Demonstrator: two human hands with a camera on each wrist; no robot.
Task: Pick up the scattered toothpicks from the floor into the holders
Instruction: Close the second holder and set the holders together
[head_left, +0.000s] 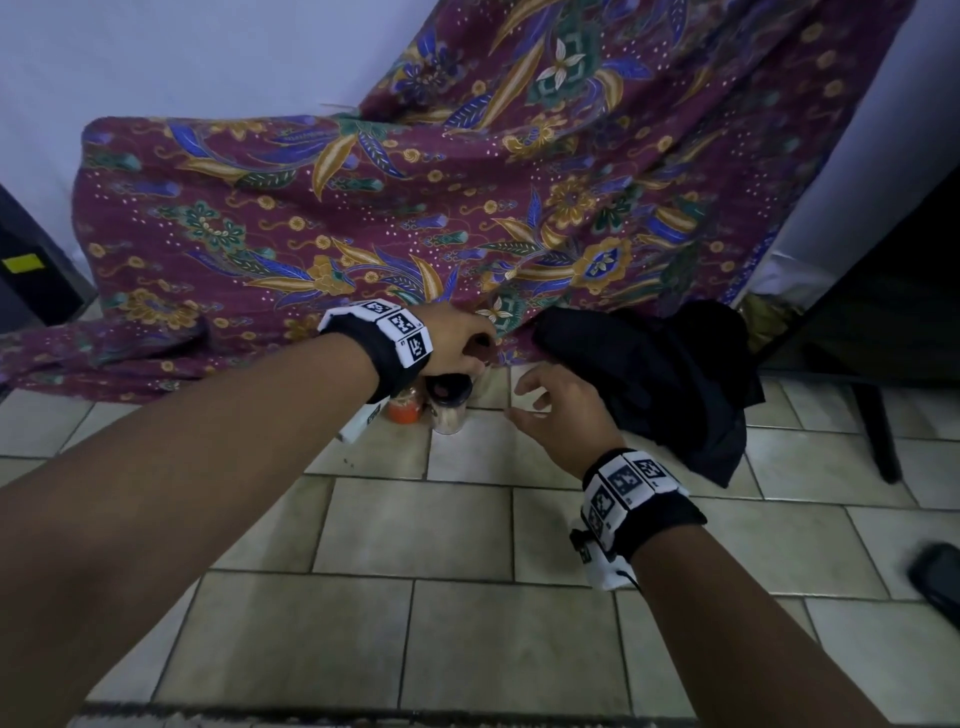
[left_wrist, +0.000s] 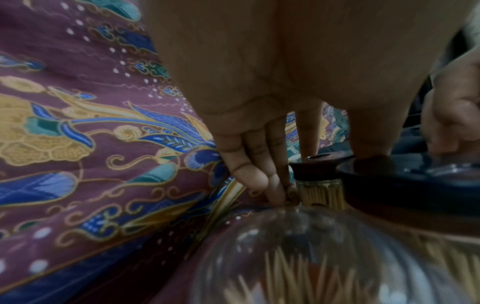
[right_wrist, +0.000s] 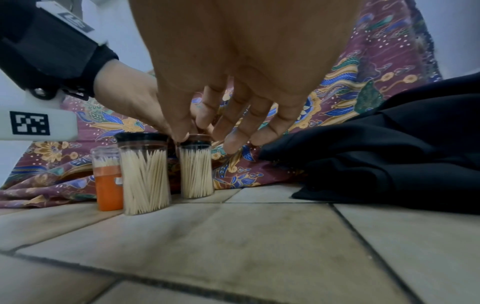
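Note:
Three toothpick holders stand close together on the tiled floor by the cloth's edge. They are an orange one (right_wrist: 109, 181), a larger clear one with a black lid (right_wrist: 144, 174) (head_left: 449, 402), and a smaller clear one with a black lid (right_wrist: 196, 170) (left_wrist: 320, 193). All hold toothpicks. My left hand (head_left: 480, 348) (left_wrist: 337, 153) reaches down from above. Its thumb and index finger pinch the small holder's lid (left_wrist: 314, 170), and its other fingers hang beside the jar. My right hand (head_left: 524, 400) (right_wrist: 207, 142) hovers just right of the holders with loosely bent fingers, holding nothing. I see no loose toothpicks.
A maroon batik cloth (head_left: 363, 218) is draped behind the holders down onto the floor. A black cloth heap (head_left: 675, 374) lies to the right, beside a dark furniture leg (head_left: 883, 441). A dark flat object (head_left: 937, 577) lies at the right edge. Beige tiles (head_left: 415, 519) stretch toward me.

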